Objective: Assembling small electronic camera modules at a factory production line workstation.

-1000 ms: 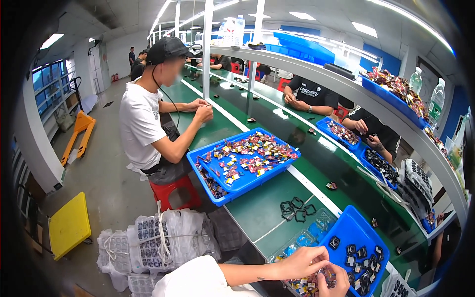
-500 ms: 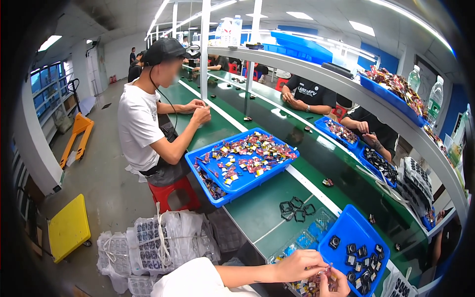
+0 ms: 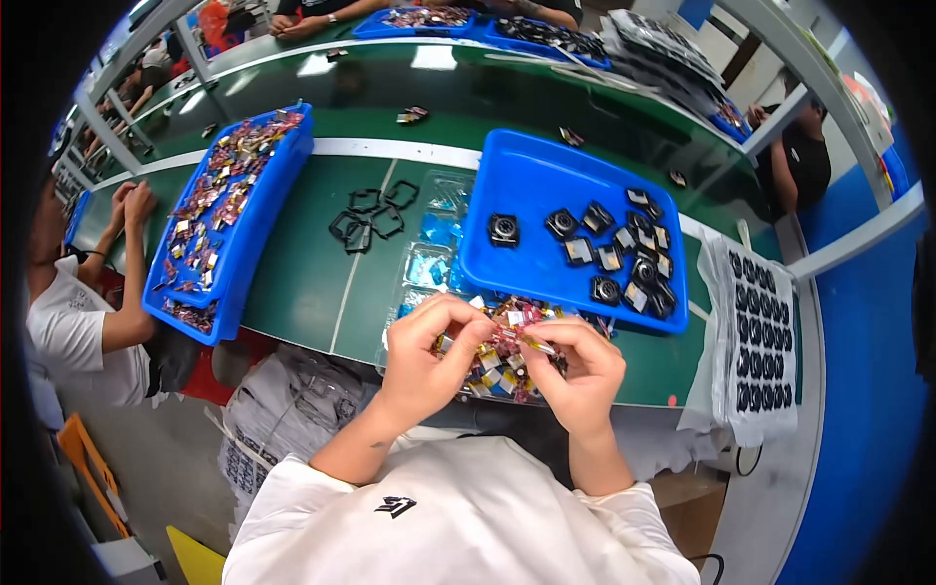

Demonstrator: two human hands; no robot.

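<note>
In front of my chest my left hand and my right hand are closed, fingertips pinching a small reddish part with a yellow piece at its right end. Fingers partly cover it, so its exact kind is unclear. Right below lies a heap of similar small parts, red, white and yellow. Just beyond my right hand is a blue tray with several black square units, some showing a round, lens-like face. Left of the tray sits a clear plastic blister tray with blue pieces in it.
Several thin black frames lie on the green table. Another blue tray full of the small parts stands left, beside a seated co-worker. A white sheet of black units is at right. Loose parts lie on the dark green strip.
My view has swung right and down, from the row of co-workers to the table before me. Both hands still hold a small reddish part between them.
</note>
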